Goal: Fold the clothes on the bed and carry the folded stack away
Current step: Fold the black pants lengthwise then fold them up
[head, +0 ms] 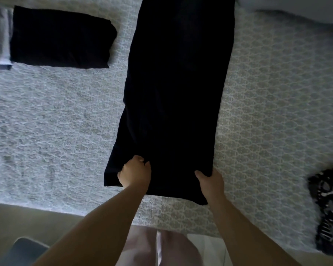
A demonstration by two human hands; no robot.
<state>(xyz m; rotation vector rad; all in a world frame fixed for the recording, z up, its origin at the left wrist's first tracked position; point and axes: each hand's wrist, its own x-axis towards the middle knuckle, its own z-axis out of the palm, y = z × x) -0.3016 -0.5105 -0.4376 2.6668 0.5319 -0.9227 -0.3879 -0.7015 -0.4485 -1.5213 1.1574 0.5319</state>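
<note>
Head view: long black garment point(177, 96) flat on the patterned bed cover point(277, 112), long axis running straight away from the near bed edge. Left hand point(134, 173) curled, grip pinching the near hem. Right hand point(211, 183) clamped over the near right corner, thumb on top. Folded black piece point(62, 37) far left; patterned black-and-white cloth point(329, 210) at right.

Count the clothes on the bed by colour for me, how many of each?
Plain black: 2, the long black garment that both hands hold and the folded black piece.
Black-and-white patterned: 1, the patterned garment at the right edge.
Grey or white: 1 folded pile, partly cut off.
Total: 4.
</note>
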